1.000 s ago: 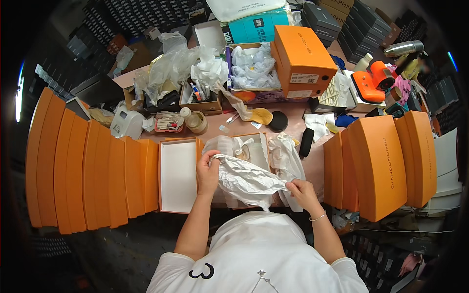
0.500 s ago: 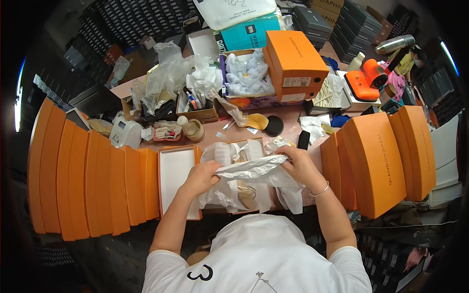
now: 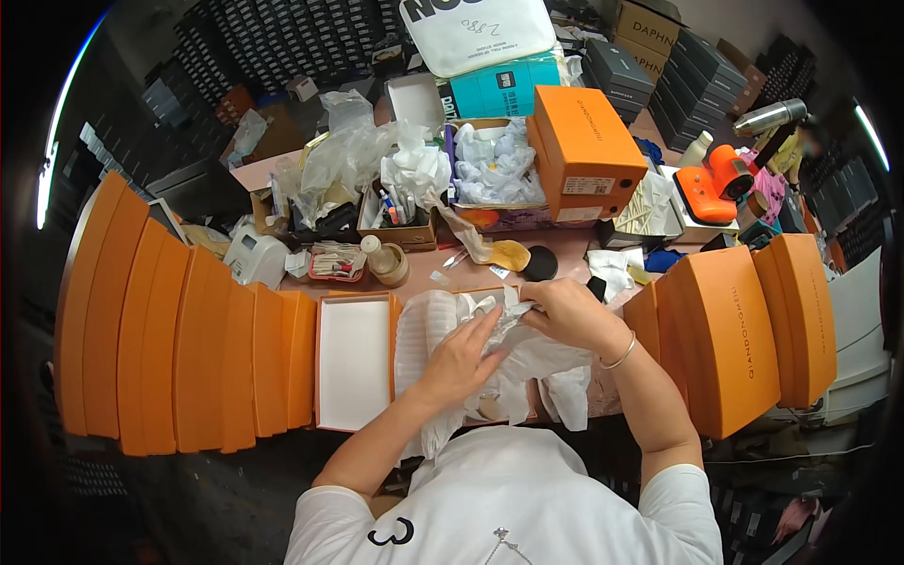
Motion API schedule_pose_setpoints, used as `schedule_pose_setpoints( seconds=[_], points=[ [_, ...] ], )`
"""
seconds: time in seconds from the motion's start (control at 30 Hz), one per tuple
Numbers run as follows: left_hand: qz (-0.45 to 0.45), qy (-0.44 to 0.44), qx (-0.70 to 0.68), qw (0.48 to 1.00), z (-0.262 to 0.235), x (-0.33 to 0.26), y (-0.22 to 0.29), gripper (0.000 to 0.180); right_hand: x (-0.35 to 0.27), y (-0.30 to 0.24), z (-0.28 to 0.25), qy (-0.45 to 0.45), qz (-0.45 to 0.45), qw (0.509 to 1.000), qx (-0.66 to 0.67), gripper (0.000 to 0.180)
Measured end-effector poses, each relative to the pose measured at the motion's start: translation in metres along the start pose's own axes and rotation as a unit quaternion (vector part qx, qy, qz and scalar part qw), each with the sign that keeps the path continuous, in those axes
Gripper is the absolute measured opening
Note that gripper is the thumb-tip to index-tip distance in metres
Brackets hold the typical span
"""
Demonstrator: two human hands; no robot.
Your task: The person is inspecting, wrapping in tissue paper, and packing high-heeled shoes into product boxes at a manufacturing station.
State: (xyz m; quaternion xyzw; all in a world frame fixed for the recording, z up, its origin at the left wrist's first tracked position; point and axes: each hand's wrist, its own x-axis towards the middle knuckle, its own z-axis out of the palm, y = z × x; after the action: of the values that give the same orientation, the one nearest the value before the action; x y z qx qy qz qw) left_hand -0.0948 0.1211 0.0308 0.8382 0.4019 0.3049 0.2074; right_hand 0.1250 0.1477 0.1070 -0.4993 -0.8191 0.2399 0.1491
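White tissue paper (image 3: 539, 350) lies crumpled across an open shoe box on the near middle of the table. My right hand (image 3: 570, 315) pinches an edge of this paper near the far end of the box. With its fingers stretched out, my left hand (image 3: 461, 365) rests flat on the paper over the box. A small beige part of a shoe (image 3: 490, 407) shows at the near end; paper and my left hand hide the rest. Ribbed white wrapping (image 3: 414, 339) hangs along the box's left side. Next to it lies a box lid (image 3: 353, 363), white inside up.
Orange shoe boxes (image 3: 217, 353) stand in a row at the left, and more orange boxes (image 3: 720, 339) at the right. Behind the work area are a bottle (image 3: 384, 262), a black round lid (image 3: 540, 263), a carton of crumpled plastic (image 3: 496, 165) and an orange tape dispenser (image 3: 713, 184).
The tissue paper that both hands held stretched above the box is now down over the shoes. My left hand has let go, moved right and flattened on it; the right still pinches paper.
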Motion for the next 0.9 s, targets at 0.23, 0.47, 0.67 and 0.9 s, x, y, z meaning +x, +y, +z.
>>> schedule_pose_setpoints(
  seconds=[0.23, 0.47, 0.67, 0.9],
  points=[
    [-0.242, 0.044, -0.373, 0.895, 0.004, 0.008, -0.028, 0.028, -0.030, 0.041, -0.006, 0.291, 0.088, 0.933, 0.191, 0.087],
    [-0.247, -0.002, -0.516, 0.820, 0.007, 0.020, -0.040, 0.032, -0.024, 0.031, 0.099, 0.208, 0.120, 0.757, 0.607, 0.038],
    [-0.208, 0.081, -0.539, 0.812, -0.005, 0.028, -0.023, 0.029, -0.015, 0.034, 0.060, 0.189, 0.100, 0.806, 0.552, 0.016],
    [-0.345, 0.005, -0.583, 0.736, -0.004, 0.008, -0.067, 0.036, -0.037, 0.022, 0.035, 0.198, -0.103, 0.964, 0.145, 0.039]
  ],
)
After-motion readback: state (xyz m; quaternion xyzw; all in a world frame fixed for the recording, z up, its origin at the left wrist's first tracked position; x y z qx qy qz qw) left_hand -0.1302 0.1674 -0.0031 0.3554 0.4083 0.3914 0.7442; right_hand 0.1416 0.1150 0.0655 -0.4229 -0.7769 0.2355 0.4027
